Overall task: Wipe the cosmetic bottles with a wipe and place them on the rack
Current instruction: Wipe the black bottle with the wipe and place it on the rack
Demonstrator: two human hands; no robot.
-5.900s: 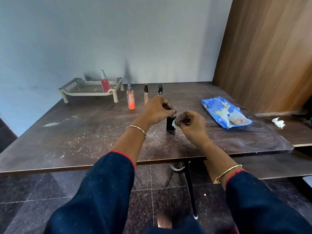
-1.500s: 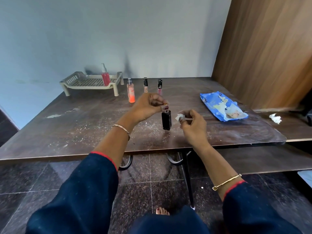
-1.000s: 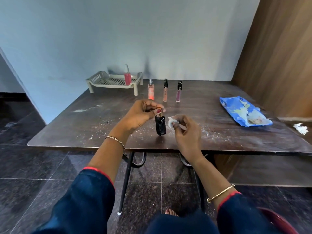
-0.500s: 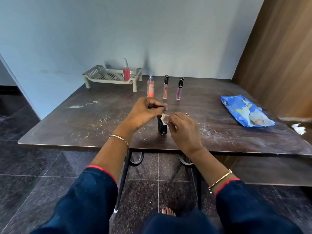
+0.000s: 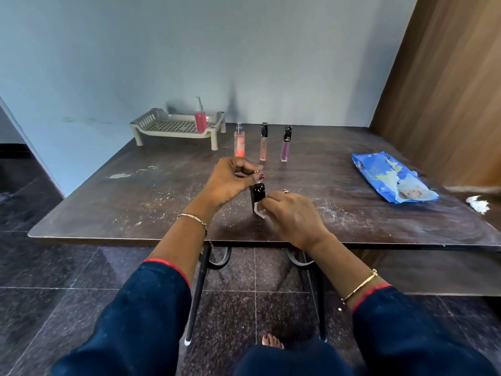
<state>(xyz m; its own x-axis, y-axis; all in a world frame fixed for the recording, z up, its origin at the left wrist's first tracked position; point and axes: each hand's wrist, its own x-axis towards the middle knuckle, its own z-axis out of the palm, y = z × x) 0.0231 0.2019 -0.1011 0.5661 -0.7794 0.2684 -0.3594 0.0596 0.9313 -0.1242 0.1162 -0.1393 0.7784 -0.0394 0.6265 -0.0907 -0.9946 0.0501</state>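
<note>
my left hand [image 5: 226, 183] pinches the top of the black bottle [image 5: 257, 196], upright near the table's [image 5: 162, 185] near edge. my right hand [image 5: 291, 214] is closed on the wipe [image 5: 259, 212], which has dropped from the cap to the bottle's lower body since half a second ago (so wiping is nearly done). the rack [image 5: 173, 128], far left, holds one red bottle [image 5: 200, 121]; three more wait beside it.

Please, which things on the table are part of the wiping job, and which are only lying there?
Part of the job: black bottle, wipe, rack, red bottle on it, three waiting bottles, wipes pack.

Only lying there: crumpled tissue, white dust.
</note>
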